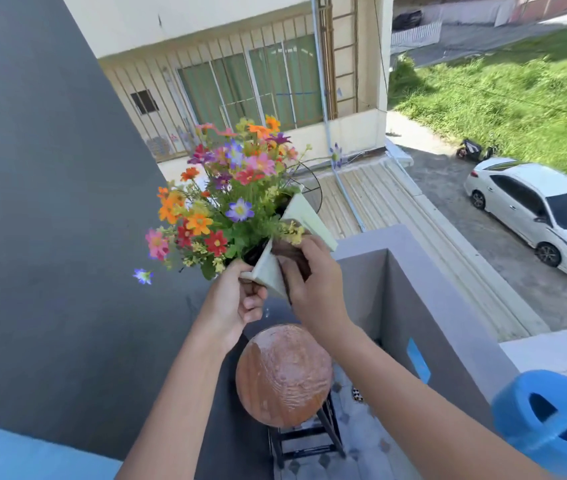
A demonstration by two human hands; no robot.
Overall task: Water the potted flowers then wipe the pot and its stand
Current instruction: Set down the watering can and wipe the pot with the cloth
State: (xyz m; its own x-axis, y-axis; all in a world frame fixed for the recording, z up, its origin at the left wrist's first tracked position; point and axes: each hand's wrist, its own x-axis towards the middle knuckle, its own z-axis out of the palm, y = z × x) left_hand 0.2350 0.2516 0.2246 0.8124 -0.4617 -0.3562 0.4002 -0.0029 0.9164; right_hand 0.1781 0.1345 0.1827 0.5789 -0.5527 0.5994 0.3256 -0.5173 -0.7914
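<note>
A pale square pot (pixel 304 216) full of colourful flowers (pixel 226 195) is lifted in the air and tilted to the left. My left hand (pixel 240 299) grips its lower corner. My right hand (pixel 313 282) holds a dark brown cloth (pixel 290 252) pressed against the pot's side. Below stands the stand, a round wooden top (pixel 284 374) that looks wet, on black legs (pixel 309 441).
A grey wall (pixel 50 202) rises at the left. A grey balcony parapet (pixel 431 306) runs along the right. A blue watering can (pixel 548 420) sits at the lower right. A wire hoop (pixel 313 183) shows behind the pot. Far below are a white car (pixel 534 213) and grass.
</note>
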